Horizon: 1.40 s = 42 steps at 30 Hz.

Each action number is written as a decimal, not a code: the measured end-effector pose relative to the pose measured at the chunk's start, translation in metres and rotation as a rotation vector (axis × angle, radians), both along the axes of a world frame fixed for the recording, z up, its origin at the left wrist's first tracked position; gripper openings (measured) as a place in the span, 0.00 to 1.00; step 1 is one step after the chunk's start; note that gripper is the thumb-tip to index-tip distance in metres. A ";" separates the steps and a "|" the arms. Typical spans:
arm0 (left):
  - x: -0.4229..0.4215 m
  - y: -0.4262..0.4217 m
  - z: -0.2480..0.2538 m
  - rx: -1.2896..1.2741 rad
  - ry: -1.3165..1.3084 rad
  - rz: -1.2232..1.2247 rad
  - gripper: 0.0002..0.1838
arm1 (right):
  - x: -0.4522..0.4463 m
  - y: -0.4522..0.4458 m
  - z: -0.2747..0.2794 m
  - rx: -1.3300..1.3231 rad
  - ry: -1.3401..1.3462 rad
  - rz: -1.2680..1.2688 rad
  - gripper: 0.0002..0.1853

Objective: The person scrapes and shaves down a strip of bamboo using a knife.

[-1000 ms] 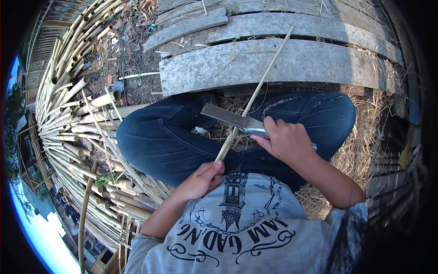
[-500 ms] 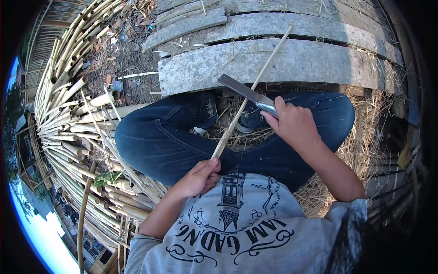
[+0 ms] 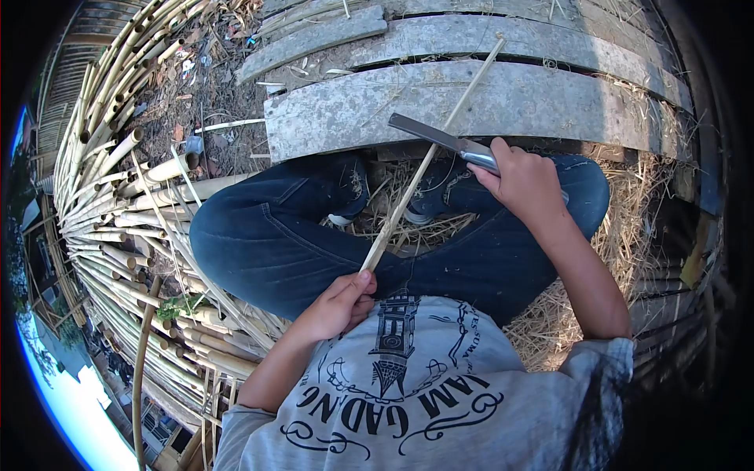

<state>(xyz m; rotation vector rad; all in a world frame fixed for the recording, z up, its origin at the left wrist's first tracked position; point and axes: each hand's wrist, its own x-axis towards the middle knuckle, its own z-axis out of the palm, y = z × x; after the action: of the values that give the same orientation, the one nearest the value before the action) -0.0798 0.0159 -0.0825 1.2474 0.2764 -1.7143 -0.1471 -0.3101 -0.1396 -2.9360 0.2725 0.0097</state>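
A grey T-shirt [image 3: 444,373] bearing a black tower print [image 3: 390,337] and lettering [image 3: 389,418] tops dark blue jeans [image 3: 271,235].

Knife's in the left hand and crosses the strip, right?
Wrong hand: the head view shows the knife in the right hand, while the left hand holds the strip. The knife does cross the strip.

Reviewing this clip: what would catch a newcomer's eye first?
Probably the broad, dark metal blade with a shiny silver handle, gripped in the right hand and crossing a long, pale, thin wooden-looking strip near mid-picture. The strip's near end is pinched in the left hand, close to the grey T-shirt with black print. Next comes the fanned mass of pale, hollow bamboo poles filling the left side.
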 end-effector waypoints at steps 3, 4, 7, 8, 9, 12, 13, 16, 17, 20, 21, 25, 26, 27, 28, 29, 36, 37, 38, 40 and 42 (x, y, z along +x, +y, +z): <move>-0.001 0.001 -0.002 -0.046 -0.038 -0.045 0.23 | -0.005 0.029 0.019 0.047 0.135 -0.019 0.23; -0.005 0.004 -0.008 -0.074 -0.030 -0.019 0.23 | -0.009 0.033 0.023 0.029 0.134 0.069 0.23; -0.003 0.008 -0.007 -0.051 0.018 0.004 0.23 | -0.005 0.006 0.005 -0.006 0.079 0.009 0.22; 0.002 0.000 0.002 0.019 0.028 0.007 0.23 | 0.001 -0.004 0.003 -0.029 0.015 0.019 0.22; 0.001 -0.001 0.001 0.014 0.028 0.015 0.23 | 0.000 0.000 0.005 -0.034 0.014 0.027 0.22; -0.004 0.006 -0.007 -0.028 -0.017 -0.019 0.22 | -0.008 0.028 0.023 0.026 0.139 0.052 0.22; -0.004 0.007 -0.009 -0.033 -0.019 -0.018 0.22 | -0.006 0.022 0.022 0.021 0.137 0.052 0.22; 0.003 0.003 0.000 0.012 0.039 0.013 0.22 | -0.004 -0.013 0.001 -0.043 0.026 -0.013 0.22; 0.000 0.004 -0.003 0.005 0.041 0.026 0.22 | -0.003 -0.008 0.005 -0.050 0.028 -0.001 0.22; -0.008 0.008 -0.012 -0.033 -0.023 0.016 0.22 | -0.010 0.027 0.023 0.021 0.147 0.086 0.22; -0.006 0.010 -0.011 -0.039 -0.025 0.016 0.22 | -0.013 0.028 0.022 0.040 0.172 0.129 0.21; -0.006 0.012 -0.011 -0.072 0.045 0.027 0.22 | 0.005 -0.018 0.005 -0.086 0.103 -0.081 0.18; -0.006 0.011 -0.012 -0.089 0.025 0.033 0.22 | 0.007 -0.011 0.010 -0.048 0.129 -0.068 0.18; -0.007 0.011 -0.011 -0.090 0.020 0.044 0.22 | 0.004 0.003 0.016 -0.004 0.157 -0.057 0.19; -0.008 0.012 -0.009 -0.069 0.010 0.036 0.22 | 0.000 0.014 0.024 -0.040 0.159 0.074 0.21; -0.008 0.011 -0.009 -0.055 0.001 0.022 0.22 | -0.003 0.020 0.028 -0.017 0.186 0.172 0.22; -0.011 0.013 -0.013 -0.044 -0.021 0.062 0.22 | 0.013 -0.020 0.012 -0.039 0.129 -0.086 0.20; -0.012 0.014 -0.014 -0.021 -0.015 0.041 0.22 | 0.009 -0.009 0.016 -0.006 0.174 -0.096 0.20; -0.010 0.013 -0.016 -0.005 -0.011 0.012 0.22 | 0.004 -0.003 0.017 0.014 0.158 0.008 0.20; -0.006 0.012 -0.016 -0.021 0.009 0.025 0.22 | 0.001 -0.007 0.007 -0.010 0.153 0.077 0.20; -0.007 0.012 -0.011 -0.021 0.048 0.037 0.22 | 0.008 -0.028 -0.003 -0.067 0.095 -0.021 0.20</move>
<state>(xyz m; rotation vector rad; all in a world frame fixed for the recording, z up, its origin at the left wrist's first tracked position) -0.0866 0.0280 -0.0935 1.1805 0.3071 -1.7131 -0.1393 -0.3381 -0.1426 -3.0035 0.3236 0.1400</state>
